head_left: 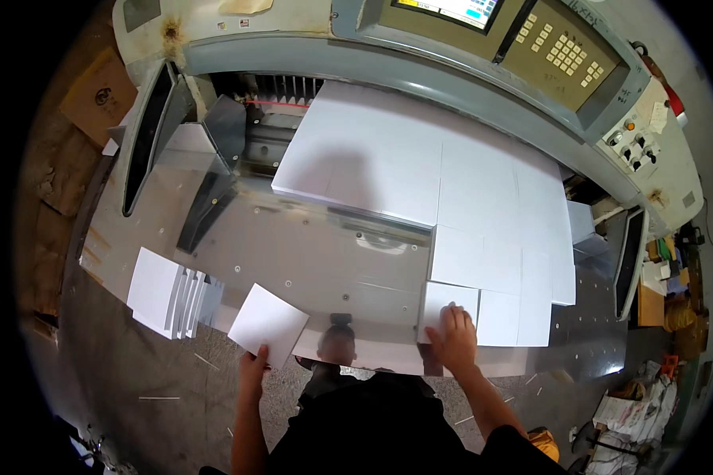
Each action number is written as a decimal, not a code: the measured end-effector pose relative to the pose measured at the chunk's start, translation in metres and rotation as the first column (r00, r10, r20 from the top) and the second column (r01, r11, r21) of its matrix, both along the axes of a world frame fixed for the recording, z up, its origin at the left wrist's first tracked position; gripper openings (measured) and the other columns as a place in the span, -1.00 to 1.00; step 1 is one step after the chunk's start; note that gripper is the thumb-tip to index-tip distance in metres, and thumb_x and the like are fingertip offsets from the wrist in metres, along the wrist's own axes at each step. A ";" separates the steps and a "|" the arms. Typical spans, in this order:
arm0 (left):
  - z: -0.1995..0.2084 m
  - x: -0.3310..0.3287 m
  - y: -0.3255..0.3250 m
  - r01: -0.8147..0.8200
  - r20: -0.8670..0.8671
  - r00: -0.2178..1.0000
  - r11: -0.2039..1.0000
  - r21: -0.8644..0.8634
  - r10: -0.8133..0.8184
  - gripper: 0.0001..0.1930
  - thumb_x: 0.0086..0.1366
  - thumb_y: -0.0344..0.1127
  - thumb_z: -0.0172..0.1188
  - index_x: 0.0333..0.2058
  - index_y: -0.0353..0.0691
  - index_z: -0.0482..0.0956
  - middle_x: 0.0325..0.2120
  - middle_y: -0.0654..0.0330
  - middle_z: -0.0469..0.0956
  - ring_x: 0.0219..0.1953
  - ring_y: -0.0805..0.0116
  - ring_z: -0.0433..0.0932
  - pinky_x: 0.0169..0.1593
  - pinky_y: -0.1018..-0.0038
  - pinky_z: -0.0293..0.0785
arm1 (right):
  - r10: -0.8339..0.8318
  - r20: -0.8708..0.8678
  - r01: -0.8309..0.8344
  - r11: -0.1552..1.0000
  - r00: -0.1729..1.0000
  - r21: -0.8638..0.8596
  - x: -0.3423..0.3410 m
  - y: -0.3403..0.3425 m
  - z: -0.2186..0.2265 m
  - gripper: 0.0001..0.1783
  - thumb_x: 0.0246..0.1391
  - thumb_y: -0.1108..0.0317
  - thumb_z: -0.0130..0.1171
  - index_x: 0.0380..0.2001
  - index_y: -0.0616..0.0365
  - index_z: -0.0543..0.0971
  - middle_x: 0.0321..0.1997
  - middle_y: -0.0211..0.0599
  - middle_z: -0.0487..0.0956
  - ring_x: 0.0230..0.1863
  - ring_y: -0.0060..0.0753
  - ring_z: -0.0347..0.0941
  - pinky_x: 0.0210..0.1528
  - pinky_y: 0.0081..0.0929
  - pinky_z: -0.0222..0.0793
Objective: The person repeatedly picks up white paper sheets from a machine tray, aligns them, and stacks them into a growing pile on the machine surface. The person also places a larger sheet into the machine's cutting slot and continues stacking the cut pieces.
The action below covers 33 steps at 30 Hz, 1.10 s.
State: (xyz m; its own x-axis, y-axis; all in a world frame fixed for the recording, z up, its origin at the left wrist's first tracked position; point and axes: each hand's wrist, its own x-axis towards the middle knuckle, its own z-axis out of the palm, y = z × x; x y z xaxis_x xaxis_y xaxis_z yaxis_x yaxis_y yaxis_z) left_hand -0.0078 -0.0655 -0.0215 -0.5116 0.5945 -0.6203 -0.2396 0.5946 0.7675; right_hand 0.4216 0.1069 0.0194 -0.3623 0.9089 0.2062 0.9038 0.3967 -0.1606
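My left hand (255, 366) is closed on the near edge of a square stack of white paper (269, 318), which is turned at an angle by the table's front edge. Farther right, my right hand (455, 334) lies on another small stack of white paper (434, 298), fingers over its top and thumb apart toward the left side. That stack adjoins more cut white paper blocks (499, 317). Behind them, a large spread of white paper (380, 150) reaches under the front of a paper cutting machine (420, 63).
Several white paper stacks (160, 293) lean in steps at the table's left end. The shiny metal table (325, 261) has small round holes. Dark upright guards stand left (150, 134) and right (631, 261). A keypad panel (562, 55) sits above. Bags (642, 412) lie on the floor at right.
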 end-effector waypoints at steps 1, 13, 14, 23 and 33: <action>0.003 0.000 -0.005 -0.042 0.029 0.999 0.999 0.015 0.042 -0.44 0.29 0.15 0.22 -0.15 -0.36 0.56 -0.39 0.19 0.59 -0.40 0.45 0.52 -0.34 0.50 0.41 | 0.080 -0.002 -0.080 0.997 0.997 -0.004 0.004 -0.006 -0.005 -0.44 0.08 0.10 0.26 0.01 0.31 0.48 0.15 0.07 0.44 0.13 0.14 0.37 0.15 -0.04 0.32; -0.008 0.192 -0.016 0.096 0.501 0.851 0.984 0.149 -0.158 -0.30 0.33 0.11 0.16 0.19 -0.40 0.33 0.02 0.02 0.54 0.04 0.21 0.54 0.10 0.28 0.48 | 0.632 -0.463 -0.761 0.627 0.622 -0.167 -0.040 -0.021 0.003 -0.40 0.10 0.04 0.25 0.07 0.26 0.48 0.17 -0.11 0.45 0.17 0.01 0.35 0.23 -0.16 0.27; -0.008 0.204 -0.005 0.120 0.470 0.870 0.989 0.086 -0.147 -0.34 0.32 0.08 0.20 0.16 -0.38 0.38 -0.03 0.05 0.57 0.00 0.24 0.55 0.08 0.30 0.49 | 0.625 -0.506 -0.782 0.596 0.594 -0.182 -0.042 -0.016 -0.007 -0.39 0.09 0.05 0.26 0.08 0.27 0.47 0.17 -0.08 0.44 0.17 0.02 0.35 0.23 -0.16 0.27; 0.027 0.213 0.024 0.290 -0.115 0.956 0.931 0.223 -0.270 -0.65 0.27 -0.28 0.29 0.00 -0.26 0.55 -0.23 0.18 0.65 -0.20 0.39 0.59 -0.08 0.39 0.52 | -0.127 -0.578 -0.464 0.471 0.807 -0.751 -0.001 0.037 -0.005 -0.34 -0.04 0.18 0.44 0.06 0.30 0.44 -0.07 -0.18 0.53 -0.21 -0.44 0.49 -0.17 -0.44 0.43; 0.039 0.190 0.069 0.572 -0.623 0.688 0.807 0.147 -0.373 -0.67 0.29 -0.31 0.19 0.02 -0.18 0.48 -0.08 0.09 0.61 -0.05 0.04 0.60 0.03 0.25 0.51 | 0.122 -0.649 -0.476 0.781 0.751 -0.404 -0.012 0.017 -0.006 -0.70 0.07 0.41 0.30 -0.09 0.17 0.58 -0.14 -0.14 0.63 -0.13 -0.10 0.59 -0.04 -0.35 0.48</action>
State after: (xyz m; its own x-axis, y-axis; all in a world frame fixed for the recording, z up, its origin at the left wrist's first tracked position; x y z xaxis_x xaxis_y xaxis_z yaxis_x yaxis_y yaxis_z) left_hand 0.1822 0.0038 0.0171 -0.2895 0.9546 -0.0705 0.5186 0.2184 0.8267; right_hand 0.4099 0.1238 0.0135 -0.6107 0.7918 0.0007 0.4166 0.3221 -0.8501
